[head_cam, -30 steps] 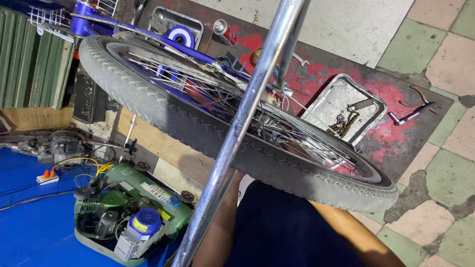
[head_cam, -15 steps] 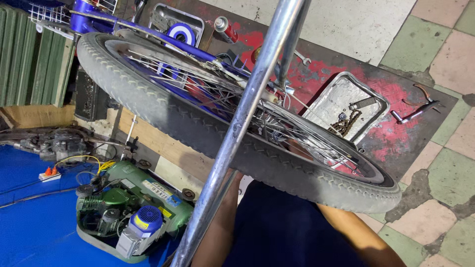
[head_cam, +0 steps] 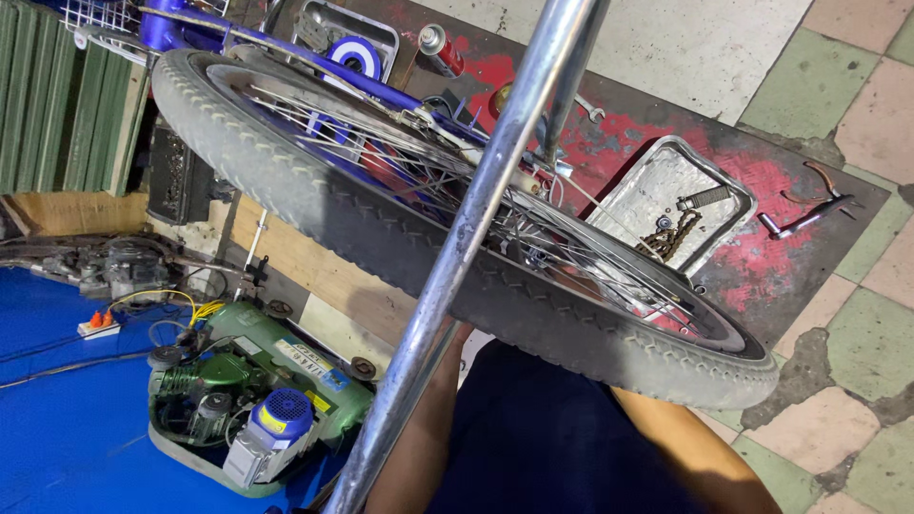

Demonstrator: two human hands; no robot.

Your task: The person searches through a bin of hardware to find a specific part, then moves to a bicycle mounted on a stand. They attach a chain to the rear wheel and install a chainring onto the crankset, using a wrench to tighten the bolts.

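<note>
Both forearms run up from the bottom edge and disappear behind the bicycle wheel [head_cam: 457, 276]. Left hand and right hand are both hidden by the tyre, so can't tell if they're open, closed or gripping anything.

Left forearm sits just beside the metal pole [head_cam: 476, 238], nearly parallel to it. Right forearm angles up from the lower right and ends under the tyre's lower edge.

Wheel: directly above the forearms, tilted, running upper left to lower right. Grey rubber tyre with a worn, blocky tread, thin steel spokes, shiny rim. Blue bike frame [head_cam: 286, 52] beyond it, top left.

Pole: round, polished tube, crosses in front of the wheel from top centre to bottom.

Beyond the wheel, up and right of the right forearm: metal tray [head_cam: 647, 186], rectangular, dull and scratched, holding a chain and a spring. It rests on a red-painted mat [head_cam: 762, 257] with chipped, dark patches. Spray can [head_cam: 440, 49] farther up.

Left of the left forearm: green air compressor [head_cam: 257, 400] with a blue motor cap, on a blue floor sheet [head_cam: 67, 428]. Tiled floor [head_cam: 857, 343] off to the right, cracked green and pink squares.
</note>
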